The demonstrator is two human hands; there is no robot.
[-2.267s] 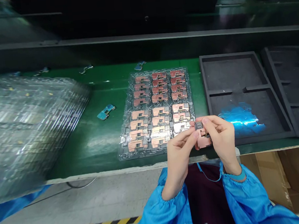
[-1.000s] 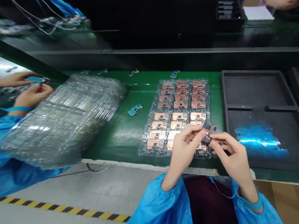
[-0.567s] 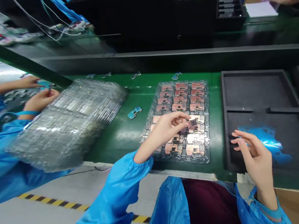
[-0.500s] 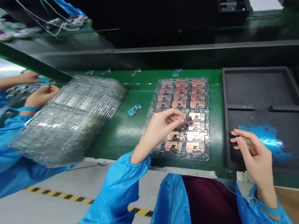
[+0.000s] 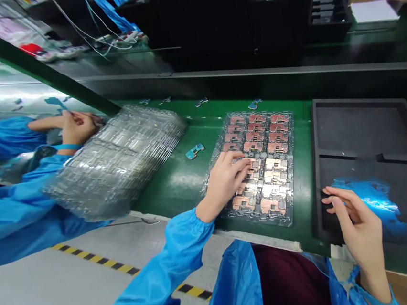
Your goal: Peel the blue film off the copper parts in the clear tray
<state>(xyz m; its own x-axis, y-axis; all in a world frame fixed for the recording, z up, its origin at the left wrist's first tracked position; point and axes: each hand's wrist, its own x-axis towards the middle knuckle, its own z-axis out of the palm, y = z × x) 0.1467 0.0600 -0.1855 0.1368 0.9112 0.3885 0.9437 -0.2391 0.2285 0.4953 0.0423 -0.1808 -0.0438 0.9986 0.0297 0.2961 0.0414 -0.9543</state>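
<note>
A clear plastic tray (image 5: pixel 293 213) on the green bench holds rows of copper-coloured circuit boards (image 5: pixel 273 206). My left hand (image 5: pixel 227 176) is over the tray's left middle, its thumb and fingertips closed on a circuit board (image 5: pixel 253 165) at its slot; the fingers partly cover that board. My right hand (image 5: pixel 358 226) hovers at the left side of a black foam tray (image 5: pixel 359 128), fingers loosely curled and slightly apart, with nothing visible in them. Beside it inside the black tray shines a glossy blue patch (image 5: pixel 383 202), perhaps film.
A stack of clear plastic trays (image 5: pixel 117 156) leans at the left. A blue-green circuit board (image 5: pixel 195 151) lies between stack and tray, with several more along the bench's back. A co-worker's hands (image 5: pixel 79 128) work behind the stack. A green post (image 5: pixel 44 67) slants across the upper left.
My left hand has come down onto the tray with the circuit board it held above it. My right hand has hardly moved. The co-worker's hands have shifted, and the view has turned slightly left.
</note>
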